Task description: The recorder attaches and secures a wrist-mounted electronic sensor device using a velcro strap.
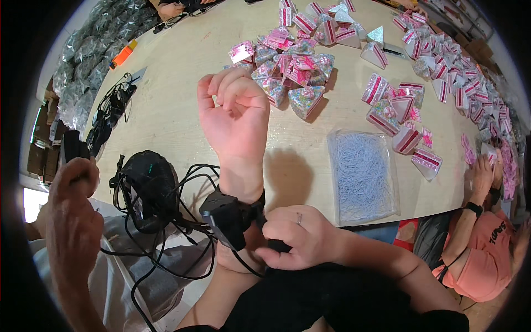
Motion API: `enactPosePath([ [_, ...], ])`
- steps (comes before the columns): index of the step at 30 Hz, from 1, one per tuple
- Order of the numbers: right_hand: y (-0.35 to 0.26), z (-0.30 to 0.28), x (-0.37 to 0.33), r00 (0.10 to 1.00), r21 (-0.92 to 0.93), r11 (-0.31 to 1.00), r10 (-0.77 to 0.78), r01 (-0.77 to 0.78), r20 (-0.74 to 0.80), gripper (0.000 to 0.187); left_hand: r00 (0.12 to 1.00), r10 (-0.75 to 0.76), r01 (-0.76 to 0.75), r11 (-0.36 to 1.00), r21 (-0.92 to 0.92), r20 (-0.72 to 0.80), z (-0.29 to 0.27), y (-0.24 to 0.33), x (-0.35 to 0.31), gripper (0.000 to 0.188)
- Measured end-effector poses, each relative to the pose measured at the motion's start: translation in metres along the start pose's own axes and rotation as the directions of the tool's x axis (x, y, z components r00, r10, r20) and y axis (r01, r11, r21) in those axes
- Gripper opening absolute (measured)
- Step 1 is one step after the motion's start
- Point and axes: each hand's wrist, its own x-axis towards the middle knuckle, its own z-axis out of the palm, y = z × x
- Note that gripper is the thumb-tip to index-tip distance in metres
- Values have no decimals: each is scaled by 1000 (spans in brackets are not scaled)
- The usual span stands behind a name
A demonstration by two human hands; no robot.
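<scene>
My left hand point(235, 113) is raised above the table, palm showing and fingers loosely bent, with nothing in it. Around its wrist sits a black box-shaped device point(225, 217) on a strap, a cable running from it. My right hand point(301, 238), with a ring on one finger, is closed at the side of that wrist and grips a black part of the strap. Just beyond my left fingertips lies a pile of shiny floral cake-slice-shaped boxes point(298, 66) with pink cards.
A clear-wrapped pack of pale blue shreds point(363, 177) lies right of me. A black pouch point(146, 191) with tangled cables stands left. Another person's hand point(74, 193) holds a black object at far left. A co-worker in a salmon shirt point(481, 254) sits right, near many triangular boxes point(442, 66).
</scene>
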Motion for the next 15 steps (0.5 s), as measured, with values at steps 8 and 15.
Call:
enactPosePath([
  [8,7,-11,-13,767,589,561,620,-581,166,15,998,63,-63,996,-60,-1,-10,-6,8,38],
  [15,19,-8,3,534,681,68,678,-729,505,16,992,115,-113,993,-30,50,-5,11,1,50],
])
